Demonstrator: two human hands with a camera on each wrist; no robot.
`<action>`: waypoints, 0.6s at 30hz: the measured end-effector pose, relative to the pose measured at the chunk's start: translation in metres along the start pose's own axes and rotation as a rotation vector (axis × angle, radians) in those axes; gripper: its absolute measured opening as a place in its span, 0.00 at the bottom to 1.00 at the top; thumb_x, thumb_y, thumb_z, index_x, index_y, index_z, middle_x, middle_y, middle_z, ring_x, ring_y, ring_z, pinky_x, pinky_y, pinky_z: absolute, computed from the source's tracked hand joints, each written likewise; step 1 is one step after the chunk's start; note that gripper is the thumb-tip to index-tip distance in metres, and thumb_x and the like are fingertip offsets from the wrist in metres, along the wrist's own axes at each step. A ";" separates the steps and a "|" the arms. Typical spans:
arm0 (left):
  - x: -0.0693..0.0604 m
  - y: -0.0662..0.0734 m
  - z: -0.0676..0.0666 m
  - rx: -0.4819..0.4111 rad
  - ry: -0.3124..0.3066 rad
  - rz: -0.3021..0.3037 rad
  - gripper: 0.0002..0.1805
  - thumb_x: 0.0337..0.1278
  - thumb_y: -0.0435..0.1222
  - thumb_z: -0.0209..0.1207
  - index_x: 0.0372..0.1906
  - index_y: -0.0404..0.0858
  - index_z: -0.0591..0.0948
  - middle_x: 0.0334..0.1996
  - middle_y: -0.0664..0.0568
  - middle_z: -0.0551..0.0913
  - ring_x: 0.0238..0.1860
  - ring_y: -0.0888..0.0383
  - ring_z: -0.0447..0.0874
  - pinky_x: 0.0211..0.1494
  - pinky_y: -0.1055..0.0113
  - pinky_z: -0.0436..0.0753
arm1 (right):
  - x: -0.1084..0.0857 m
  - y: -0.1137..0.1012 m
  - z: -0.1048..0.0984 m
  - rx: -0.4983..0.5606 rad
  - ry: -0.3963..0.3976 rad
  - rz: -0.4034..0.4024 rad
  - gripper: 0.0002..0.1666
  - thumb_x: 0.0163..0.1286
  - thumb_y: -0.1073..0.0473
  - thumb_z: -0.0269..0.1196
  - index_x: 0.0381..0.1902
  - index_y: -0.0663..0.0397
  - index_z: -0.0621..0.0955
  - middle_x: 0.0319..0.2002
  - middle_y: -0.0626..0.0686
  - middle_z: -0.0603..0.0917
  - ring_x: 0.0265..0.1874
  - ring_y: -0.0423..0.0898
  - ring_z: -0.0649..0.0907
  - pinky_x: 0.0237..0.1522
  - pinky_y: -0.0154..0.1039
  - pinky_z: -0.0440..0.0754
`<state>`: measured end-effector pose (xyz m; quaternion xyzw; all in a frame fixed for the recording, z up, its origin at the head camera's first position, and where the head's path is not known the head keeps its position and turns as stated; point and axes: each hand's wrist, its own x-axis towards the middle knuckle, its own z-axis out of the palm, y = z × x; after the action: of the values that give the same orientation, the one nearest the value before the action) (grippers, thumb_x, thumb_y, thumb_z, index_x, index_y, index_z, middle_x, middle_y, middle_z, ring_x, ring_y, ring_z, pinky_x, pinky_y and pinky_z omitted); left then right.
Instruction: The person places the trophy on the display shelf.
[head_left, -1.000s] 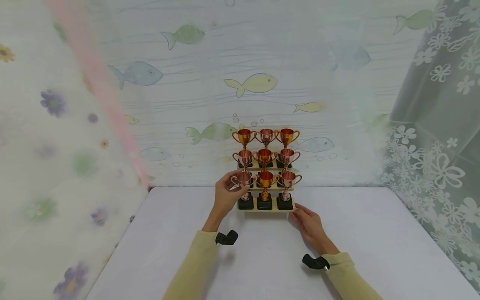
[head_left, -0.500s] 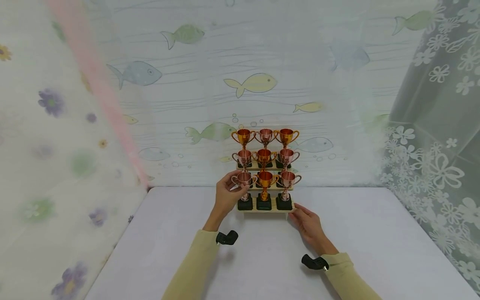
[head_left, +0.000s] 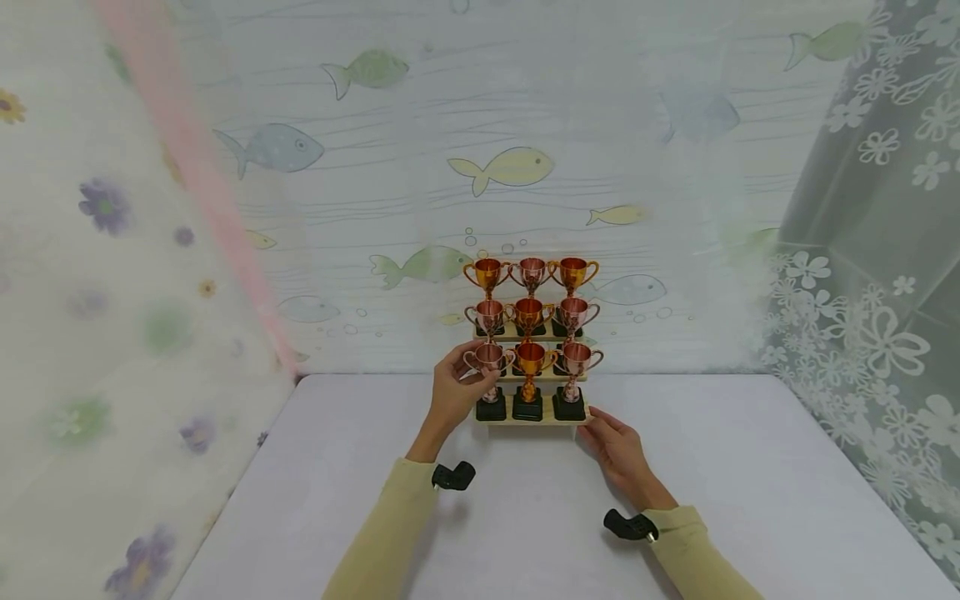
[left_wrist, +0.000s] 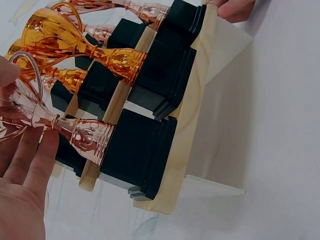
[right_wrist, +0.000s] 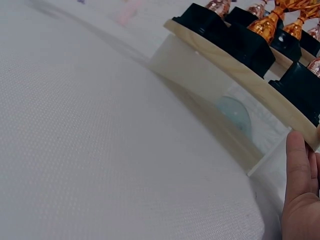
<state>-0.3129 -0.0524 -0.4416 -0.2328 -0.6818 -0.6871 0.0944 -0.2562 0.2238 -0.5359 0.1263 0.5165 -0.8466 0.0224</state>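
A tiered wooden stand (head_left: 528,422) with three levels bears several small two-handled trophies in gold and rose gold on black bases. At the front left, my left hand (head_left: 452,393) holds the cup of a rose-gold trophy (left_wrist: 90,137), thumb in front and fingers behind. That trophy's black base (left_wrist: 137,152) sits on the lowest board. Beside it stand a gold trophy (head_left: 529,362) and another rose-gold trophy (head_left: 577,360). Low on the right, my right hand (head_left: 617,446) grips the end of the bottom board; part of its fingers is hidden in the right wrist view.
The stand rests on a white-covered table (head_left: 525,517), close to a fish-print backdrop (head_left: 510,108). Clear side supports (right_wrist: 195,70) hold up the boards. A flowered curtain (head_left: 892,333) hangs at the right, and a floral sheet (head_left: 142,292) at the left.
The middle trophy in the front row sits very slightly differently; otherwise both hands keep their places on the left trophy and the stand.
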 end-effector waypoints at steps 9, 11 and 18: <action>-0.013 -0.016 -0.025 0.039 0.024 0.026 0.27 0.65 0.26 0.63 0.68 0.28 0.73 0.59 0.32 0.79 0.58 0.41 0.81 0.61 0.54 0.84 | -0.001 0.000 0.003 -0.031 -0.006 -0.002 0.34 0.79 0.67 0.51 0.77 0.73 0.56 0.75 0.66 0.62 0.45 0.31 0.84 0.59 0.29 0.80; -0.021 -0.013 -0.036 0.095 0.017 0.034 0.24 0.70 0.29 0.60 0.67 0.29 0.73 0.60 0.32 0.79 0.60 0.38 0.79 0.62 0.58 0.83 | -0.004 -0.005 0.001 -0.106 -0.017 0.000 0.32 0.81 0.65 0.49 0.77 0.72 0.57 0.75 0.68 0.60 0.47 0.31 0.83 0.58 0.29 0.80; -0.053 -0.004 -0.079 0.513 -0.048 -0.057 0.28 0.75 0.42 0.56 0.73 0.35 0.70 0.70 0.40 0.73 0.74 0.40 0.65 0.76 0.39 0.63 | -0.025 -0.037 -0.013 -0.791 -0.047 -0.198 0.33 0.86 0.51 0.42 0.74 0.73 0.63 0.70 0.71 0.69 0.66 0.61 0.74 0.68 0.53 0.76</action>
<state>-0.2831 -0.1395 -0.4661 -0.1981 -0.8421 -0.4884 0.1149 -0.2360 0.2504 -0.5031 0.0380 0.8113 -0.5834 -0.0005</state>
